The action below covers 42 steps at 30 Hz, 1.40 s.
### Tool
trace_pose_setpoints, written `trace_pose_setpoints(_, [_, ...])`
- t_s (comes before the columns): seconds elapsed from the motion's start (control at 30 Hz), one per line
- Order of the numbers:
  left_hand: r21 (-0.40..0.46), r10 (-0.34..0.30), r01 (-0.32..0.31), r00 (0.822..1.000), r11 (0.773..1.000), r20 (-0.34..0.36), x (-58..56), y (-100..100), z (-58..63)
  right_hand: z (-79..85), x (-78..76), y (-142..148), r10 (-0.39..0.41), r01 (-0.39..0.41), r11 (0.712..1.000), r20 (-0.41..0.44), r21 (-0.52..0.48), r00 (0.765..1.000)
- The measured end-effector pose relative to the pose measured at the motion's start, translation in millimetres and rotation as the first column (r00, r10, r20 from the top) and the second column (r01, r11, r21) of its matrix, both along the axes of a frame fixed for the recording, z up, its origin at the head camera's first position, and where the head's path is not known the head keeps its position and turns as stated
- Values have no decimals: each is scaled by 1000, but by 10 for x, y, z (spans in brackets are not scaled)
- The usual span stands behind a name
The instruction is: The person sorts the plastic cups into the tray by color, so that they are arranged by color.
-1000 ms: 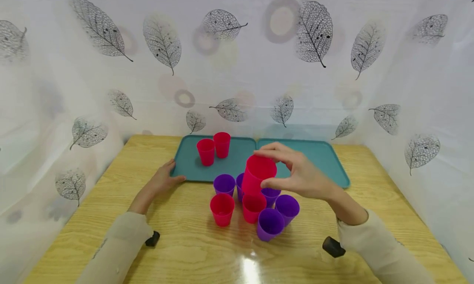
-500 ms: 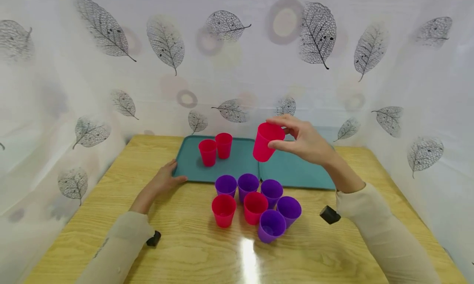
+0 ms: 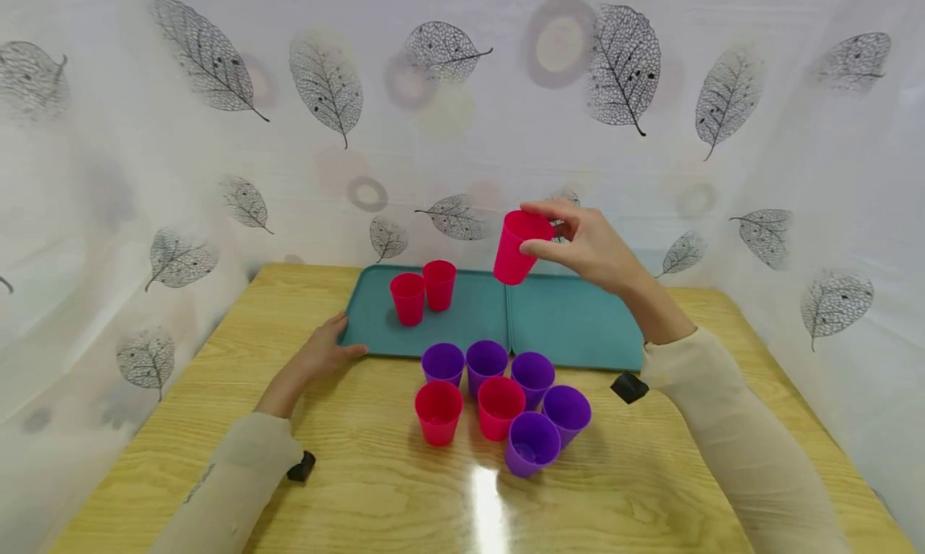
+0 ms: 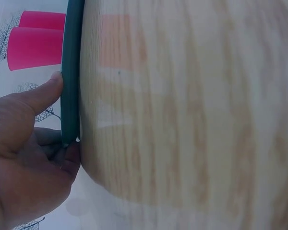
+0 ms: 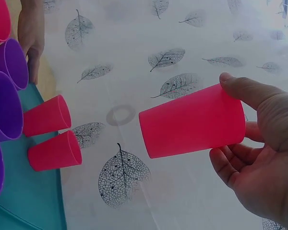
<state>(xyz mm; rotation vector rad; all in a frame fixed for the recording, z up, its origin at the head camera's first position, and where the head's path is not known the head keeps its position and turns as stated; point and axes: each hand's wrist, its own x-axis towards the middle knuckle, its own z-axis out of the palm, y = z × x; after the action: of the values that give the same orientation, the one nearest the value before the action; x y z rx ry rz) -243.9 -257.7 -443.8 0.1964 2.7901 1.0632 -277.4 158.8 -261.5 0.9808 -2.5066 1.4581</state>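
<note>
You have a pale curtain (image 3: 470,152) ahead and on both sides, printed with dark skeleton leaves (image 3: 625,64) and faint rings (image 3: 368,193). Below you: wooden table (image 3: 376,498), yellowish grain, glare (image 3: 488,510) on its near part.

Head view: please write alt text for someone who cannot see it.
A person's right hand holds a red cup in the air; the left hand touches a teal tray bearing two red cups. A second tray adjoins it; two more red cups and five purple cups stand nearer on the wooden table.

Two cups (image 3: 409,303) on left tray (image 3: 470,317); seven cups (image 3: 502,416) before trays (image 3: 578,325).
</note>
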Motion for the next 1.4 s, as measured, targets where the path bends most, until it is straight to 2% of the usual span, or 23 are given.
trace_pose_setpoints(0.2, [4,9,-9,1000,1000,14,3,2,-6,-13,-148,-49,-64,64,998,71,0,995])
trace_pose_setpoints(0.4, [8,7,-7,1000,1000,8,6,-9,-18,-31,-281,-122,-73,82,995,126,-63,989])
trace_pose_setpoints(0.8, [13,9,-9,1000,1000,13,7,-17,-15,-191,-588,-254,-106,124,984,142,-128,984])
trace_pose_setpoints(1.0, [19,14,-14,1000,1000,16,27,-18,16,-331,-711,-328,-136,150,984,142,-99,981])
trace_pose_setpoints(1.17, [19,15,-16,1000,1000,17,13,-20,0,-504,-805,-358,-156,163,986,146,-33,977])
trace_pose_setpoints(1.3, [15,12,-13,1000,1000,16,0,-14,-9,-656,-842,-372,-156,151,988,164,41,974])
trace_pose_setpoints(1.4, [14,13,-13,1000,1000,12,-2,-11,-6,-740,-850,-388,-140,133,990,184,50,973])
